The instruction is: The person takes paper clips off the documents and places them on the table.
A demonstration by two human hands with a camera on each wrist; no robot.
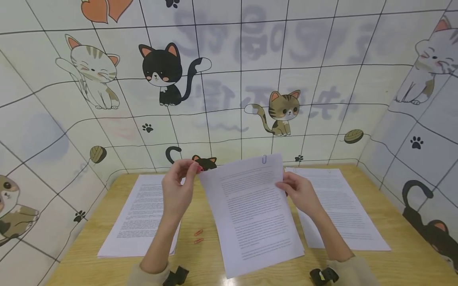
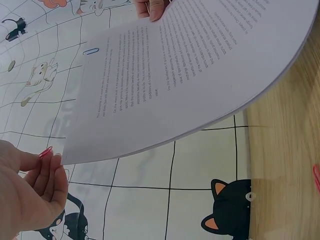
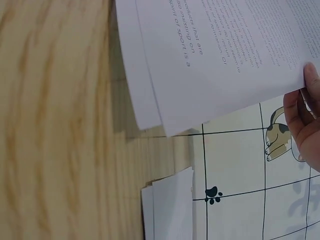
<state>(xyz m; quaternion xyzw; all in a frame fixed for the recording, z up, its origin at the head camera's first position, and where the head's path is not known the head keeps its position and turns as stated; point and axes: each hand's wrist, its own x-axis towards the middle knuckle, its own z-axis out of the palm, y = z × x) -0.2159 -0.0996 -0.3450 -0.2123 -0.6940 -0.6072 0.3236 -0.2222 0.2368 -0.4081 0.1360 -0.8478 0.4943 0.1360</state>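
Several printed sheets point(image 1: 254, 214) are held up together over the table, tilted, their lower ends fanning slightly apart. A blue paper clip point(image 1: 264, 159) sits on their top edge near the right corner. My right hand point(image 1: 302, 194) grips the sheets by the upper right edge, thumb on the printed side. At the upper left corner, my left hand point(image 1: 179, 190) pinches a red paper clip point(image 2: 46, 151) between thumb and finger. Its fingertips are right at the paper's corner in the left wrist view.
On the wooden table point(image 1: 204, 262), a paper stack point(image 1: 143, 214) lies at left and another point(image 1: 343, 210) at right. Two red paper clips, one nearer point(image 1: 198, 240) and one farther point(image 1: 198, 232), lie between. A cat-patterned wall covering point(image 1: 222, 131) rises behind.
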